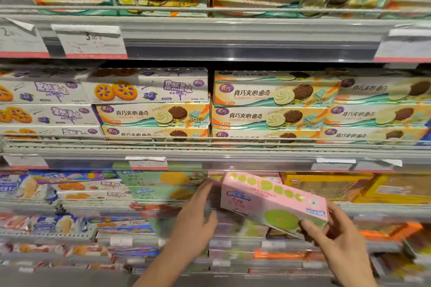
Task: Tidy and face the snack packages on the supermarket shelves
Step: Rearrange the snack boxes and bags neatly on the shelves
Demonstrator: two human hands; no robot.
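- The pink box (272,202) hangs tilted in front of the shelf, its left end near the gap it seems meant for and its right end lower, out toward the person.
- The risk, as a judgement: it is held at one end only, so the far end could dip and catch the rail (210,211) that runs behind and below the box, or knock the green boxes (161,184) stacked just left of the box.
- If it goes in at this slant, it would likely end up crooked, with its printed face turned away from the aisle, which defeats the facing.
- A slip at the held corner would drop the box onto the blurred packs on the lower shelves; the hold there looks light.
- The right hand (335,237) pinches the box at its lower right corner: the thumb (310,226) lies on the front face by the green circle, the other fingers wrap behind the end.
- The left hand (198,214) is spread, fingers straight, just left of the box; its fingertips reach into the gap beside the green boxes.
- Whether those fingertips touch the box's left end cannot be told; the blur hides it.
- The yellow boxes (326,184) sit right of the box, behind it.
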